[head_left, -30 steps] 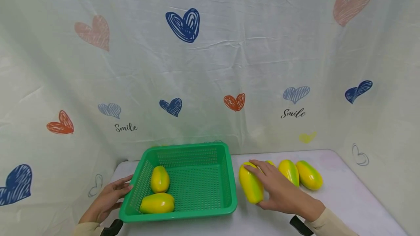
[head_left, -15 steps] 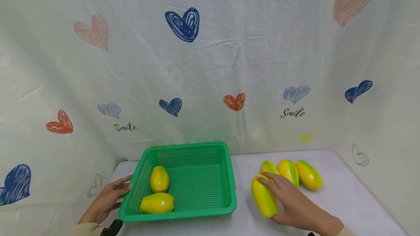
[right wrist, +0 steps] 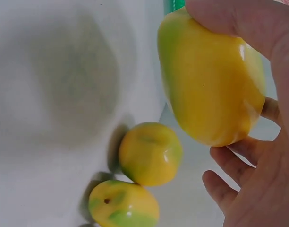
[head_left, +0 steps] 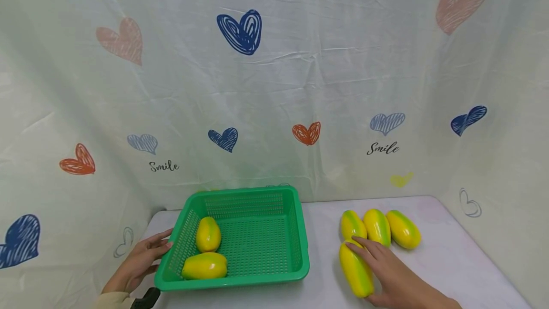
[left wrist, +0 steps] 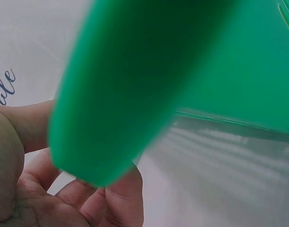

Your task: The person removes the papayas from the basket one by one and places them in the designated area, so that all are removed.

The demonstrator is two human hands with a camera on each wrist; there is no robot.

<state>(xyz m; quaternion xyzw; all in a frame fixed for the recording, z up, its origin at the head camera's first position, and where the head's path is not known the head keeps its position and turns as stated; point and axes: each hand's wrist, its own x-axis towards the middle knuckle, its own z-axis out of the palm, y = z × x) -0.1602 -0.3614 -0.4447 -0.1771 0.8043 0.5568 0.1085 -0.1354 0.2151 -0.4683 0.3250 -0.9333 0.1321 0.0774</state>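
My right hand [head_left: 386, 271] grips a yellow-green mango [head_left: 356, 271] between thumb and fingers at the table's front right. In the right wrist view the thumb lies across one end of this mango [right wrist: 206, 80], while the fingertips meet its other side. Just behind it, three more mangoes sit in a row, the left one [head_left: 352, 224] nearest. My left hand [head_left: 143, 256] holds the left rim of a green plastic basket [head_left: 231, 280], with curled fingers partly hidden by the rim [left wrist: 102, 118] in the left wrist view. Two mangoes, one [head_left: 208, 235] behind the other [head_left: 205, 266], lie in the basket's left part.
The white table [head_left: 323, 232] has its back edge close to a pale curtain [head_left: 266, 94] printed with hearts and the word Smile. Curtain also hangs along both sides. The basket takes up the table's left half.
My right hand has moved right and toward the front with the mango, away from the basket. The left mango of the row now shows more fully. The left hand and basket stay put.
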